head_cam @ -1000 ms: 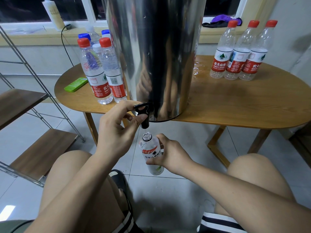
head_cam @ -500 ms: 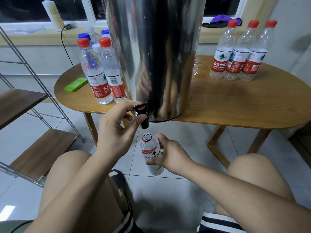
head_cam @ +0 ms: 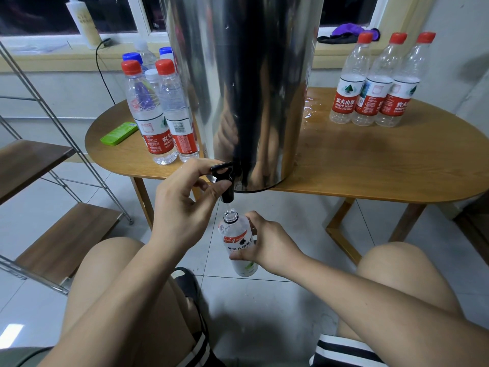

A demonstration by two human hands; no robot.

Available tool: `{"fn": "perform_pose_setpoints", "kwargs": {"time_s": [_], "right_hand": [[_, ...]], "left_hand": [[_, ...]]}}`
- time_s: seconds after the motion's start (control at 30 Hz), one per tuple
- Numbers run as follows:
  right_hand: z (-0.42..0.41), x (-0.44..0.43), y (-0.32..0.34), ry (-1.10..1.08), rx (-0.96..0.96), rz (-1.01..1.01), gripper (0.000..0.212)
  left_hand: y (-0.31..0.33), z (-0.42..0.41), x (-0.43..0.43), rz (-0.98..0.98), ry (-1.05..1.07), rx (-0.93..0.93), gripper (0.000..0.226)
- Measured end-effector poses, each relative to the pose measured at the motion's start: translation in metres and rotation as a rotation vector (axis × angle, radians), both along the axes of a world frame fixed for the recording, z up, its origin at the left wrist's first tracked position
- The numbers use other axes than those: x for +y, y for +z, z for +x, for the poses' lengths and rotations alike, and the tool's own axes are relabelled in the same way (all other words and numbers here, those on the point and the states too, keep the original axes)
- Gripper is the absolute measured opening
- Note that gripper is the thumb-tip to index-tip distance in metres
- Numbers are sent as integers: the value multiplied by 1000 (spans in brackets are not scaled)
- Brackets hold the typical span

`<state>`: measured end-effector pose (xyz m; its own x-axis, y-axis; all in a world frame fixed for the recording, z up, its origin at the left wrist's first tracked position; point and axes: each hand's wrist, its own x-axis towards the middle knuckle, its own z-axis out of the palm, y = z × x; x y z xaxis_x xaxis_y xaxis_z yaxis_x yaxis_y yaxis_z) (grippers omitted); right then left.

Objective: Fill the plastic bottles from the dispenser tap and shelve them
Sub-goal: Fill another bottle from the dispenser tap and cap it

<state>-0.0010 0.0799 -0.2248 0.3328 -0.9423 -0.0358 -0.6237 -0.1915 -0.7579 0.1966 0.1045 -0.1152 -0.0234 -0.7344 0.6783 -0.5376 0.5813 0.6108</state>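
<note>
Head view: left hand [head_cam: 182, 205] around tap lever [head_cam: 223, 171]

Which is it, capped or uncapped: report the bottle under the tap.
Uncapped. The bottle held by the right hand shows a bare, open mouth just beneath the black tap, which the left hand grips.

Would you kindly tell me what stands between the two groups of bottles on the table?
In the head view, the steel dispenser stands between the left bottles and the three right bottles.
</note>
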Motion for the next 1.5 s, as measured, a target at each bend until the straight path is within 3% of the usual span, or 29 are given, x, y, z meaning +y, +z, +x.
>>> {"fn": "perform_pose_setpoints", "kwargs": {"time_s": [1.5], "right_hand": [[0,-1,-2,0,16,-2,72]], "left_hand": [[-1,2,-1,-1,-15,-8,17]]}}
